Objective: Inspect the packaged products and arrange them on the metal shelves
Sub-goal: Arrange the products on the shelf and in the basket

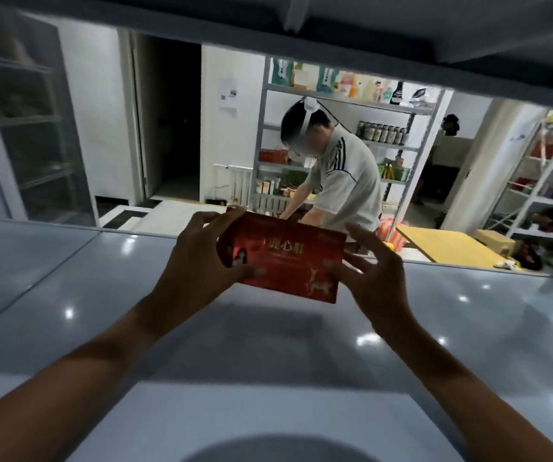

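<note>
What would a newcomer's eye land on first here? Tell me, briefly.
The red box at the centre, held above the glossy grey metal shelf: the left hand grips its left end, and the right hand touches its right end with fingers spread. Behind it, a person in a grey shirt bends at stocked shelves.

Left hand (198, 258) grips the red box (281, 256) above the grey metal shelf (268, 345); right hand (373, 273), fingers spread, touches its right end.
</note>
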